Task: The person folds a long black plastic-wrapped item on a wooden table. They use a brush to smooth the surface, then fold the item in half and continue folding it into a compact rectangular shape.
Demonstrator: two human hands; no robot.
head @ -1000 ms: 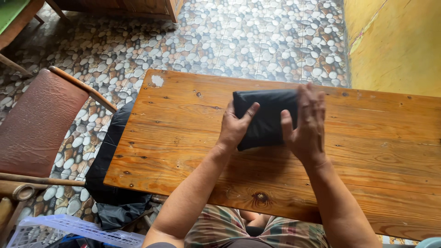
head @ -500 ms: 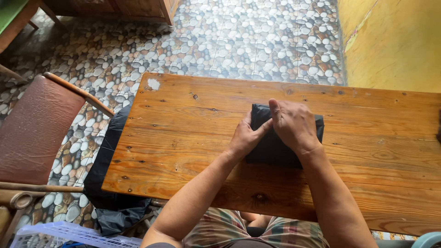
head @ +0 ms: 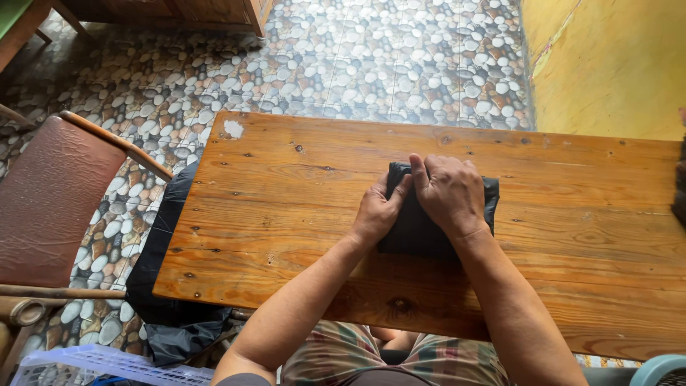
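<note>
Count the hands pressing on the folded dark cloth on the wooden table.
2. The left hand presses the left edge of the folded dark cloth; the right hand lies flat on top. None appear hidden.

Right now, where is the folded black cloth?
In the head view, the folded black cloth lies mid-table on the wooden table, pressed under the left hand and right hand.

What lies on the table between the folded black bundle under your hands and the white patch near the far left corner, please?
Nothing: in the head view, only bare wooden table runs from the black bundle to the white patch.
</note>
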